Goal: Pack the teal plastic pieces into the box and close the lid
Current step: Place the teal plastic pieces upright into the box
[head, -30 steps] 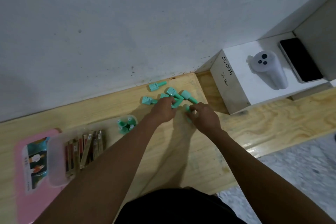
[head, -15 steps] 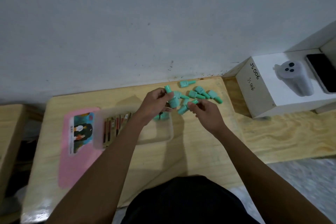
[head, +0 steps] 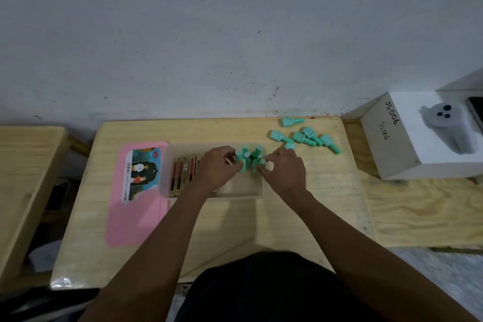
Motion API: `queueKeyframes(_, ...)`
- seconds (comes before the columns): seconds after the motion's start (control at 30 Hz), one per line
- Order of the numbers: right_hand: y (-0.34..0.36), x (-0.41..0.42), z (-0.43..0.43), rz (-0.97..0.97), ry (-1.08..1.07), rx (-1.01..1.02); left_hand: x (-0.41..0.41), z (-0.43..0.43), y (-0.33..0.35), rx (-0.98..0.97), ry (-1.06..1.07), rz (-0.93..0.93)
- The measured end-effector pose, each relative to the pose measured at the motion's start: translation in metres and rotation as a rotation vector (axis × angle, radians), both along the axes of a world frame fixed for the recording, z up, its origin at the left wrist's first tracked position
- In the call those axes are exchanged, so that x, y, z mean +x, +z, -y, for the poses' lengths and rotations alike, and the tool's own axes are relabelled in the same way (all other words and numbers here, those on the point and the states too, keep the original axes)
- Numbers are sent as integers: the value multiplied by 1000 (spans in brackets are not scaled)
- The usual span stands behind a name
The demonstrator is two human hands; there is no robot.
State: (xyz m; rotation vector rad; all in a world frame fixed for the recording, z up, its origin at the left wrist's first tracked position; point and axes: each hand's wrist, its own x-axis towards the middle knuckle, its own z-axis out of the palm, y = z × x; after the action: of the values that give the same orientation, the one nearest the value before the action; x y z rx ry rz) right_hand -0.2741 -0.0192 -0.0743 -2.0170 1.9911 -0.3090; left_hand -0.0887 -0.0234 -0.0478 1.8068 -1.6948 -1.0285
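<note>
A clear plastic box (head: 251, 189) sits mid-table, with gold and red sticks in its left half. Several teal plastic pieces (head: 252, 155) stand upright in its far right corner. My left hand (head: 217, 167) grips a teal piece at the left of that cluster. At the cluster's right side, my right hand (head: 283, 167) pinches another teal piece (head: 262, 162). Several loose teal pieces (head: 305, 137) lie on the table, right of the box. The pink lid (head: 136, 217) lies flat to the left of the box.
The small wooden table (head: 300, 217) stands against a grey wall. A white foam block (head: 407, 149) marked JS006 holds a grey device (head: 447, 125) at the right. A second wooden surface (head: 23, 165) lies at the left.
Both hands moved left from the loose pile to over the box, each carrying a teal piece. The view shifted, so the box is now in the centre.
</note>
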Motion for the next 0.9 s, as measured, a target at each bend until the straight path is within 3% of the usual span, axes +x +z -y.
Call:
queueKeyframes(0.37,-11,15,1,-243,-35,-57,-19,1,-34,33,-66,105)
queueKeyframes(0.9,-12,4,-3,-134,20,-107,-26,1,-50,18,-97,147)
